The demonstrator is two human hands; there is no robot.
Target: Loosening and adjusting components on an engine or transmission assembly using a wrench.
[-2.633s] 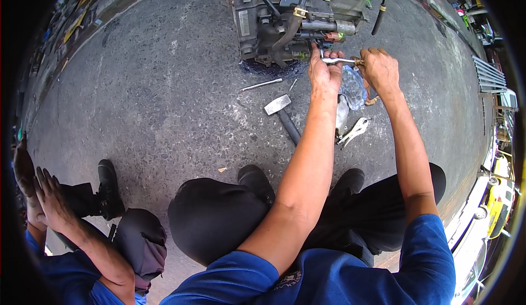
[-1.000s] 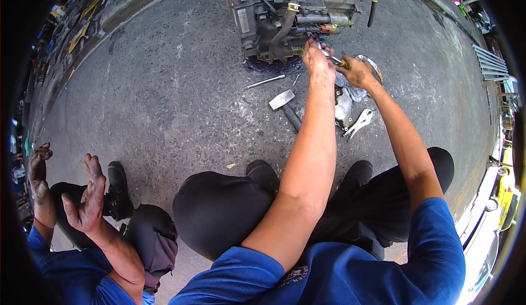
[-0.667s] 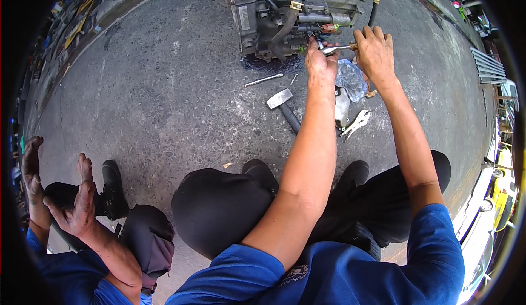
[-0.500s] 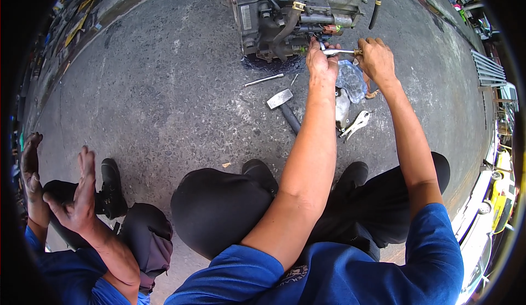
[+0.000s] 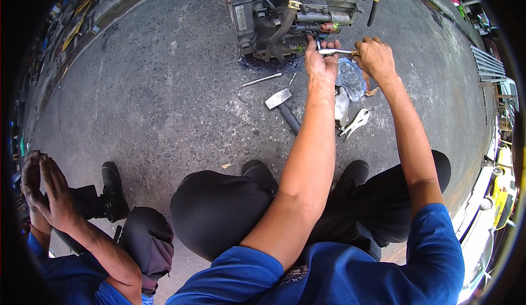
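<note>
My right hand [image 5: 377, 58] is closed round the handle of a ratchet wrench [image 5: 341, 52], which lies roughly level. At the wrench's head my left hand [image 5: 322, 65] is closed, palm up, its fingertips reaching in against the engine assembly [image 5: 274, 20]. That assembly is a dark, greasy metal block with hoses and pipes, resting on the ground. What the head of the wrench sits on is hidden by my left fingers. Just below my hands lie a clear plastic bag [image 5: 350, 80] and a grey metal cover [image 5: 341, 108].
A hammer [image 5: 278, 98], a thin metal bar [image 5: 263, 80] and locking pliers [image 5: 359, 120] lie on the rough floor [image 5: 164, 97]. At the lower left a co-worker squats, their dirty hands [image 5: 57, 198] held close together. Several metal tubes [image 5: 487, 67] lie at the far right.
The co-worker's hands have come together from apart. My hands stay at the same spot with the ratchet wrench, shifting barely; the whole view has slid slightly.
</note>
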